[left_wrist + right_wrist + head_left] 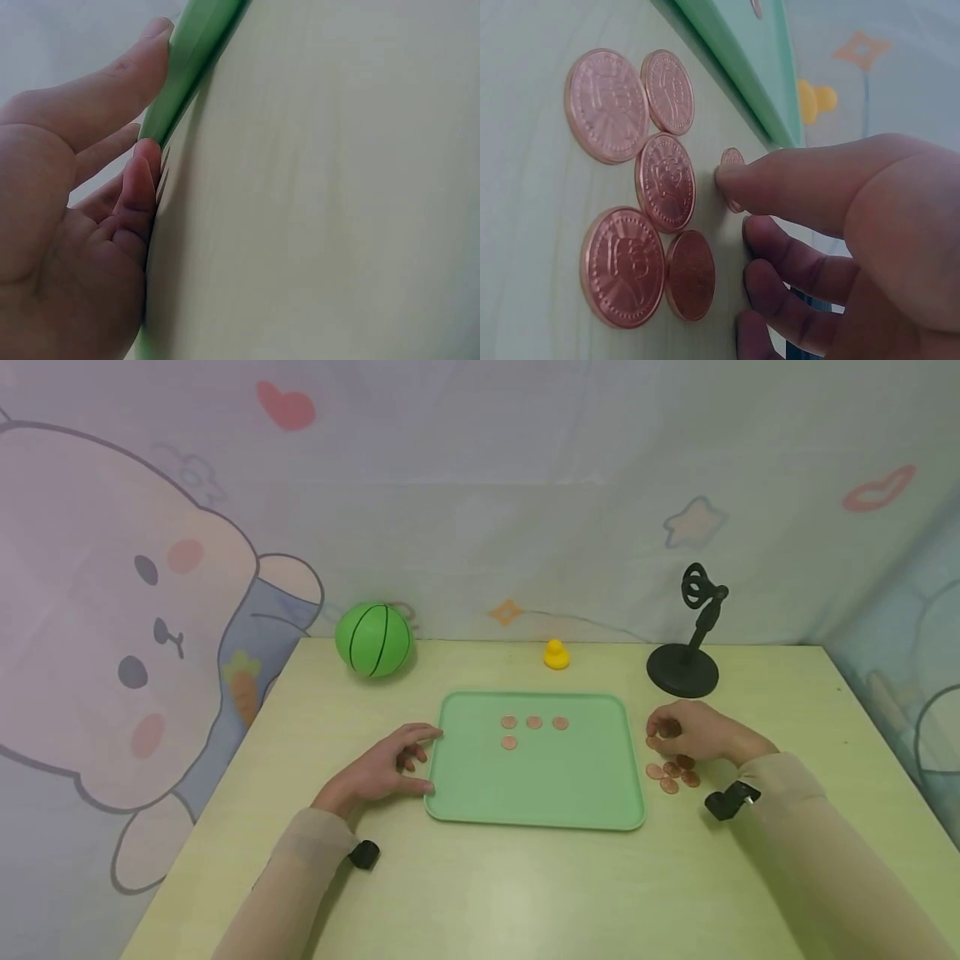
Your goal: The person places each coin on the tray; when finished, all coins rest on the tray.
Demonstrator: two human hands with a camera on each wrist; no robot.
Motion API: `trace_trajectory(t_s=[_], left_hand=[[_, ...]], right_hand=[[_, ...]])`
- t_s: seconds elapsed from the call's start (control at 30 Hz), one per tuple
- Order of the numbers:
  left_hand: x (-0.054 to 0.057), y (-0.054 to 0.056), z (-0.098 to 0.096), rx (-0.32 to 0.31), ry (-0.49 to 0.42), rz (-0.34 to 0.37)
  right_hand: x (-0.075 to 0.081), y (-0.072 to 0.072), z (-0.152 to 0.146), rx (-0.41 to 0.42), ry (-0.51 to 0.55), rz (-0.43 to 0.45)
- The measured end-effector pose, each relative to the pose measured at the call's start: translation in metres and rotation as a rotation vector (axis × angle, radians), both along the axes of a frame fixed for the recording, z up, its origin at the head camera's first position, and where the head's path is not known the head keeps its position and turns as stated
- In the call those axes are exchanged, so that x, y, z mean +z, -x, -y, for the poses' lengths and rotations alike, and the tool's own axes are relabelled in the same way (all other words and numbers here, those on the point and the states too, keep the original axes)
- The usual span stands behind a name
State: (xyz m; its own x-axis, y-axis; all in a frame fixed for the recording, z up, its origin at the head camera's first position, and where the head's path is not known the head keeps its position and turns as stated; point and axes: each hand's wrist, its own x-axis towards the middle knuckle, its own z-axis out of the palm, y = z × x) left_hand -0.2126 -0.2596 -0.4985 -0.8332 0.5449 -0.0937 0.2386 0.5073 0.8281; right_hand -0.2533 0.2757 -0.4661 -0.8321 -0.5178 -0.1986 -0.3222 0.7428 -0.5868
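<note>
Currently, a copper coin (732,155) is being pinched by the right hand (696,730), apparently between thumb and forefinger, just beside the right edge of the tray (540,789). Even pressure is being advised, with the other fingers kept off the five loose coins (672,769) lying nearby on the tabletop (525,893). The tray, bearing four coins (534,722), is being touched at its left rim by the left hand (381,770), nothing grasped; light contact is being recommended there, lest it slide.

Ten copper coins (534,722), four inside one green tray (536,789) and six outside it, one green basketball (374,640), one yellow toy duck (556,655), one black microphone stand (682,670)
</note>
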Motion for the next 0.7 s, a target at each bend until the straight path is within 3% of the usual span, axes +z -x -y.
trace_trajectory(t_s=[0.23, 0.7], left_hand=[[-0.0005, 0.0003, 0.0003, -0.006, -0.004, -0.004], [0.0002, 0.0, -0.0008, 0.009, 0.013, 0.008]], right_hand=[[0.0016, -0.0013, 0.001, -0.035, 0.039, 0.069], [0.0036, -0.0091, 0.0056, -0.067, 0.083, 0.081]])
